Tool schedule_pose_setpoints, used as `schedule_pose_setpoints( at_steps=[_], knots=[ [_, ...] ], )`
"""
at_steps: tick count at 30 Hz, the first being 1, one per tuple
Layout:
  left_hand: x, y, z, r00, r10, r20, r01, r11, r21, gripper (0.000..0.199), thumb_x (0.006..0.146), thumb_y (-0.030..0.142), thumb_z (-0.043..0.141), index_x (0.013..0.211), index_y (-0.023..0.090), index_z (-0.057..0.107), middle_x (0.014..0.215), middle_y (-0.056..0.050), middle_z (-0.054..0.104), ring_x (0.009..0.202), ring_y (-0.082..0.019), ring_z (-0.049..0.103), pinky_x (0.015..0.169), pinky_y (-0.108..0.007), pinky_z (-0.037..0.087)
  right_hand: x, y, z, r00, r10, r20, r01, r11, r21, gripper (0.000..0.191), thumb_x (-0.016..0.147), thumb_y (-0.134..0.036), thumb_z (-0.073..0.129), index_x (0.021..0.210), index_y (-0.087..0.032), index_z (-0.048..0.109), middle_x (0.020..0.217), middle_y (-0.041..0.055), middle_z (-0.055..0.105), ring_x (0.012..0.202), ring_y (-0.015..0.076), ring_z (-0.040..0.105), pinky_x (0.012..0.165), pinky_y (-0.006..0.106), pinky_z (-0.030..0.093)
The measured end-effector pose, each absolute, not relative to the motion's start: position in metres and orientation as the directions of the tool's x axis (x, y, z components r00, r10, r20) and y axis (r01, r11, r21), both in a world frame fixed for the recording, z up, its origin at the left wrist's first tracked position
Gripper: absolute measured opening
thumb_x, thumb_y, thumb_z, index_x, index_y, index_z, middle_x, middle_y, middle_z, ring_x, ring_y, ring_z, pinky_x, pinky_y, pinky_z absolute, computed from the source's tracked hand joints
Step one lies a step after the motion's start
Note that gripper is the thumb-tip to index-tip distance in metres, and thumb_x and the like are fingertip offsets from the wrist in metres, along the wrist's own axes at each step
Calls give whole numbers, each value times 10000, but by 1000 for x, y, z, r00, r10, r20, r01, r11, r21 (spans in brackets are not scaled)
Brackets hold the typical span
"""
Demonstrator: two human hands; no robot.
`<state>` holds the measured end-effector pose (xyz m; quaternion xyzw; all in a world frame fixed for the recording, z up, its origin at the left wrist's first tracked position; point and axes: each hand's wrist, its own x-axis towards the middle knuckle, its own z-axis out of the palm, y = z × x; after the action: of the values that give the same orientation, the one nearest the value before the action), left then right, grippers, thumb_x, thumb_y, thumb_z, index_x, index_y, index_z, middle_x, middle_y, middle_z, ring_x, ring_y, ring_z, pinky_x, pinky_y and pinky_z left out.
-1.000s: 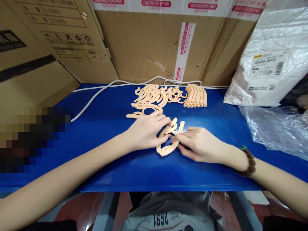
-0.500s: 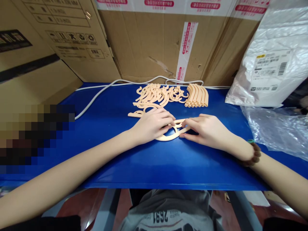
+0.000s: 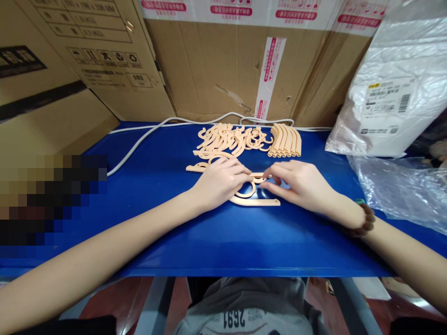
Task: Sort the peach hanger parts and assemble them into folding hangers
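My left hand (image 3: 221, 181) is palm down, its fingers pressed together over the left part of some cream plastic pieces. From under it come a round ring (image 3: 252, 190) and a curved arm (image 3: 258, 202) whose right end lies free on the blue table. My right hand (image 3: 296, 179) has its thumb and index fingertip close together at the right end of the upper cream piece (image 3: 257, 175), partly covering it. Behind my left hand are more flat cream pieces (image 3: 195, 166). Further back sits a loose pile of curved pieces (image 3: 223, 137).
A neat stack of curved cream tubes (image 3: 285, 139) stands right of the pile. White cable (image 3: 146, 131) runs along the back of the blue table (image 3: 216, 246). Cardboard boxes (image 3: 209, 65) rise behind and left; a white plastic parcel (image 3: 380, 107) and clear film (image 3: 394, 190) lie right.
The curved arm's right end has come away from my right fingers and swung down toward the front edge. My right hand has shifted slightly up; my left hand has barely moved.
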<state>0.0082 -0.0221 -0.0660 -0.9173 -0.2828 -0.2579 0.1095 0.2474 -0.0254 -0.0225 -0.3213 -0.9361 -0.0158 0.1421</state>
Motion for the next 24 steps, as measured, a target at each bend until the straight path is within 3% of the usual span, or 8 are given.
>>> schedule_pose_setpoints(
  at_steps=[8,18,24],
  knots=[
    [9,-21,-68,683,501,532,584,-812,14,172,935,156,577,1001,203,728,1032,11,749,931,-203,604,793,-345,434,212,51,-7,-626,704,335,759,649,53,276,941,-337,521,1127,-156,615,1059,123,680,981,276,609,807,354,418],
    [11,-20,-70,674,497,546,591,-807,5,182,949,172,561,1017,206,726,1010,6,749,903,-189,605,769,-327,429,150,91,-9,-508,837,205,862,494,118,450,833,-316,663,1230,-121,581,1065,163,695,1033,325,602,901,438,383],
    [10,-20,-68,681,511,524,597,-802,7,203,961,175,532,1013,200,727,1010,-11,749,903,-196,600,762,-326,431,145,95,-18,-487,849,202,873,482,77,394,813,-226,637,1186,-112,580,989,158,703,987,331,629,898,474,395]
  ],
)
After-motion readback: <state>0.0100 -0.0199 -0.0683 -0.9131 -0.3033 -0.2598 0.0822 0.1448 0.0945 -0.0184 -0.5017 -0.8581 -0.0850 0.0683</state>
